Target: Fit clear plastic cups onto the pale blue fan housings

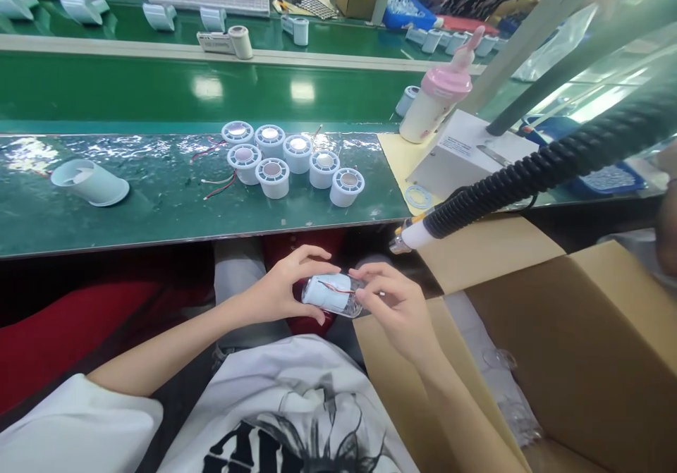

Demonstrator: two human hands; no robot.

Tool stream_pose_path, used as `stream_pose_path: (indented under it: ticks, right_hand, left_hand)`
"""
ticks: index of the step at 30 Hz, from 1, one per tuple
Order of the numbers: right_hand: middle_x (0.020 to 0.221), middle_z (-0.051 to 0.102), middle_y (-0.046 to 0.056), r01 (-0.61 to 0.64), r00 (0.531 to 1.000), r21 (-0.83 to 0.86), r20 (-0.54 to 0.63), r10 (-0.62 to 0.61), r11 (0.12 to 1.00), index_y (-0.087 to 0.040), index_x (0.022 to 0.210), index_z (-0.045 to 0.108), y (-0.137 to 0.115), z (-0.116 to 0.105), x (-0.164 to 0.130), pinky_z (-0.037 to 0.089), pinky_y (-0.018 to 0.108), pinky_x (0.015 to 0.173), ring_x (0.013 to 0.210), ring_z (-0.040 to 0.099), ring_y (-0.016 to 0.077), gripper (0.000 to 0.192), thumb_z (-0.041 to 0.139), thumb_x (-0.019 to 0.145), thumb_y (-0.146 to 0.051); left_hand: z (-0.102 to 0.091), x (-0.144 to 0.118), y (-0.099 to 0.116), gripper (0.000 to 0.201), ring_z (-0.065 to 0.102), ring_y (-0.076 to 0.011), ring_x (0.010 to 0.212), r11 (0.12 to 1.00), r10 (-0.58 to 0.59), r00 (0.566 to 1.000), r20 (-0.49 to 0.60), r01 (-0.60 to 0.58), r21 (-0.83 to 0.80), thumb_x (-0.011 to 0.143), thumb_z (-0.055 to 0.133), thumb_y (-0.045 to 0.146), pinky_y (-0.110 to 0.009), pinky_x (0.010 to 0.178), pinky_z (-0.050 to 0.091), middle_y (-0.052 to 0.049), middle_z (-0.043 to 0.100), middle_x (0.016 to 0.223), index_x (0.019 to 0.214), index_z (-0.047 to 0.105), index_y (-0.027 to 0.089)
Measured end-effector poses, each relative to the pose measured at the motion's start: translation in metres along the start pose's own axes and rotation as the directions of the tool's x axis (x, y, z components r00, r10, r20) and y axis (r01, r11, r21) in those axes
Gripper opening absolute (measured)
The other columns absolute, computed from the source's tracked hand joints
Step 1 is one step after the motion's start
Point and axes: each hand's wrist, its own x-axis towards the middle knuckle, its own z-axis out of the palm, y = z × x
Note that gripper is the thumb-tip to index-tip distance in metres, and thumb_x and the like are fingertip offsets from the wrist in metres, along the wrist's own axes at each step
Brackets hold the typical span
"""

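Above my lap I hold a pale blue cylindrical part (324, 292) inside a clear plastic cup (353, 306). Thin red and black wires (338, 288) run along its side. My left hand (288, 286) is wrapped round the left end, thumb and fingers on opposite sides. At the clear right end, the fingertips of my right hand (394, 304) pinch at the cup and the wire ends; exactly what they grip is partly hidden. On the bench beyond stand several light blue round housings (272, 177) with slotted tops, some trailing wires.
A blue tubular shell (89, 182) lies on the bench (159, 212) at left. A black flexible hose (476, 194) reaches in from the right, beside a white box (465, 149) and a pink-lidded bottle (436, 99). An open carton (582, 332) holds clear cups. Other people's hands appear across the conveyor (148, 92).
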Motion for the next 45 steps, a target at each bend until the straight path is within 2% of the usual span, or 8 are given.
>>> stream_pose_path:
  ticks: [5,7,9,13,19,26,34,45]
  right_hand:
    - [0.099,0.069,0.008,-0.006,0.999,0.169,0.040,-0.001,0.986,-0.020,0.060,0.067,0.004,-0.006,0.001,0.056,0.035,0.074,0.095,0.066,0.0255,0.018,0.065,0.076,-0.027]
    - [0.116,0.066,0.009,0.090,0.987,0.080,0.123,-0.100,0.993,-0.023,0.082,0.072,0.006,-0.008,-0.002,0.053,0.040,0.088,0.108,0.062,0.0276,0.011,0.072,0.072,-0.026]
    - [0.127,0.060,0.010,0.226,0.959,-0.067,0.188,-0.210,0.972,-0.025,0.104,0.068,0.009,-0.010,-0.005,0.048,0.042,0.098,0.118,0.056,0.0276,0.036,0.076,0.069,-0.021]
    - [0.127,0.060,0.009,0.330,0.932,-0.142,0.206,-0.298,0.933,-0.026,0.108,0.063,0.016,-0.011,-0.012,0.049,0.040,0.097,0.118,0.056,0.0261,0.037,0.074,0.073,-0.022]
    - [0.124,0.060,0.009,0.130,0.965,0.021,0.229,-0.131,0.991,-0.025,0.109,0.059,0.017,-0.012,-0.015,0.056,0.038,0.086,0.109,0.061,0.0260,0.040,0.075,0.072,-0.026]
    - [0.113,0.062,0.004,-0.025,0.961,0.184,0.276,-0.027,0.983,-0.027,0.108,0.059,0.006,-0.013,-0.014,0.056,0.031,0.081,0.100,0.062,0.0194,0.039,0.075,0.073,-0.028]
    - [0.105,0.061,0.005,-0.240,0.931,0.313,0.341,0.127,0.919,-0.024,0.107,0.054,0.008,-0.013,-0.013,0.054,0.027,0.071,0.091,0.060,0.0171,0.041,0.074,0.073,-0.035]
    - [0.075,0.060,-0.002,-0.411,0.892,0.413,0.366,0.265,0.813,-0.021,0.095,0.052,0.007,-0.005,-0.010,0.055,0.024,0.053,0.059,0.060,0.0105,0.041,0.069,0.072,-0.050]
  left_hand:
    - [0.005,-0.004,0.004,0.071,0.059,-0.0263,0.110,0.926,-0.148,0.982,0.114,0.178,-0.333,0.065,0.079,0.030,-0.039,0.090,0.052,-0.012,0.056,0.127,0.129,0.051,0.024]
    - [0.007,-0.006,0.007,0.072,0.061,-0.0246,0.106,0.861,-0.229,0.966,0.123,0.260,-0.437,0.064,0.079,0.027,-0.037,0.086,0.054,-0.011,0.057,0.127,0.130,0.049,0.024]
    - [0.007,-0.008,0.011,0.073,0.062,-0.0245,0.103,0.802,-0.296,0.944,0.144,0.328,-0.499,0.064,0.079,0.027,-0.037,0.083,0.055,-0.011,0.058,0.125,0.131,0.048,0.024]
    - [0.002,-0.009,0.017,0.074,0.064,-0.0242,0.098,0.803,-0.319,0.931,0.178,0.365,-0.471,0.064,0.079,0.029,-0.033,0.076,0.056,-0.011,0.059,0.125,0.131,0.048,0.025]
    - [-0.004,-0.010,0.017,0.073,0.054,-0.0260,0.118,0.937,-0.099,0.991,0.091,0.123,-0.326,0.063,0.081,0.025,-0.035,0.096,0.048,-0.010,0.055,0.132,0.130,0.051,0.026]
    - [-0.006,-0.013,0.015,0.077,0.048,-0.0255,0.126,0.970,0.037,0.994,0.100,-0.011,-0.243,0.065,0.080,0.022,-0.036,0.102,0.044,-0.010,0.051,0.136,0.134,0.046,0.028]
    - [-0.007,-0.012,0.016,0.075,0.047,-0.0248,0.127,0.976,0.070,0.990,0.120,-0.043,-0.215,0.067,0.078,0.021,-0.035,0.102,0.044,-0.010,0.050,0.138,0.135,0.045,0.028]
    - [-0.006,-0.013,0.018,0.074,0.044,-0.0245,0.130,0.974,0.052,0.987,0.151,-0.016,-0.228,0.068,0.077,0.020,-0.036,0.104,0.043,-0.009,0.048,0.139,0.134,0.045,0.029]
